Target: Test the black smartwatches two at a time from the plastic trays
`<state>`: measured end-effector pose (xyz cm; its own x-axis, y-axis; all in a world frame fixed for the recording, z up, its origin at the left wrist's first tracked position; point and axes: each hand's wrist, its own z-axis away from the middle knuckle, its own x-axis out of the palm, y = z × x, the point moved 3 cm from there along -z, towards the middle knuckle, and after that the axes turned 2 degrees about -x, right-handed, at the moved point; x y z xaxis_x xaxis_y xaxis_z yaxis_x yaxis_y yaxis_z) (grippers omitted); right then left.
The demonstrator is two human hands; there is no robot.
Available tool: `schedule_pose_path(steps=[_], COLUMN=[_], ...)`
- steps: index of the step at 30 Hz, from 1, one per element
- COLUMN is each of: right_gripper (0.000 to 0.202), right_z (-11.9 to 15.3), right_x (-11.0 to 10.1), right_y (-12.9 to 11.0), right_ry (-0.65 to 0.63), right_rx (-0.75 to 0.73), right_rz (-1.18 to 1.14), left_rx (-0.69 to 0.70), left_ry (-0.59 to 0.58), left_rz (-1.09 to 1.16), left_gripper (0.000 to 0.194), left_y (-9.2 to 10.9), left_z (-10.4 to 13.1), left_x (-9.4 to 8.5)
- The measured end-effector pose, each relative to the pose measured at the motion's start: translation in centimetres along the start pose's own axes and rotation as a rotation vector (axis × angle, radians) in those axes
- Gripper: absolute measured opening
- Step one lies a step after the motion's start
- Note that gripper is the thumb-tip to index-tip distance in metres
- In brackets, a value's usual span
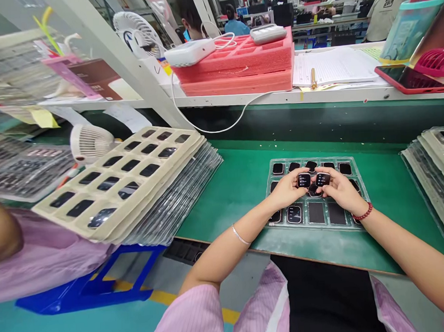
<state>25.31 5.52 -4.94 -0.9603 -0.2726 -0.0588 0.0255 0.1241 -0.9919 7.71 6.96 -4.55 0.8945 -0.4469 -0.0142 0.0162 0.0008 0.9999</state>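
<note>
Over a clear plastic tray (362, 190) on the green bench, my left hand (286, 188) grips a smartwatch body (304, 180) without a strap. Beside it, my right hand (340, 189) holds a second smartwatch body (323, 180). Both are square with rounded corners, and their dark screens show small light marks. More watch bodies, such as one lit at the front (294, 214), sit in the tray's pockets. Two front pockets (316, 214) hold no watch. My hands hide part of the middle row.
A leaning stack of cream and clear trays (163, 189) with dark screens stands left. More stacked trays (434, 188) are at the right edge. A shelf holds red foam (235, 75), papers (336, 66) and a phone (408, 78). A co-worker's arm (0, 224) is far left.
</note>
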Motion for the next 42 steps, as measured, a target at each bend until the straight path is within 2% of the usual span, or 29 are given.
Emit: schedule_pose_path(steps=[4, 9, 38, 42], right_gripper=[0.035, 0.033, 0.030, 0.042], right_z=[0.01, -0.03, 0.11, 0.07], right_x=[-0.24, -0.25, 0.15, 0.25], right_y=[0.12, 0.33, 0.33, 0.10], right_ry=[0.005, -0.007, -0.021, -0.033], right_rx=[0.041, 0.049, 0.034, 0.000], right_rz=[-0.016, -0.008, 0.068, 0.067], left_rx=[-0.074, -0.079, -0.068, -0.025], left_ry=[0.006, 0.006, 0.001, 0.023], left_rz=[-0.046, -0.060, -0.008, -0.019], left_gripper=[0.036, 0.029, 0.027, 0.033], left_y=[0.15, 0.25, 0.40, 0.42], left_z=[0.11, 0.12, 0.10, 0.04], left_x=[-0.06, -0.12, 0.24, 0.22])
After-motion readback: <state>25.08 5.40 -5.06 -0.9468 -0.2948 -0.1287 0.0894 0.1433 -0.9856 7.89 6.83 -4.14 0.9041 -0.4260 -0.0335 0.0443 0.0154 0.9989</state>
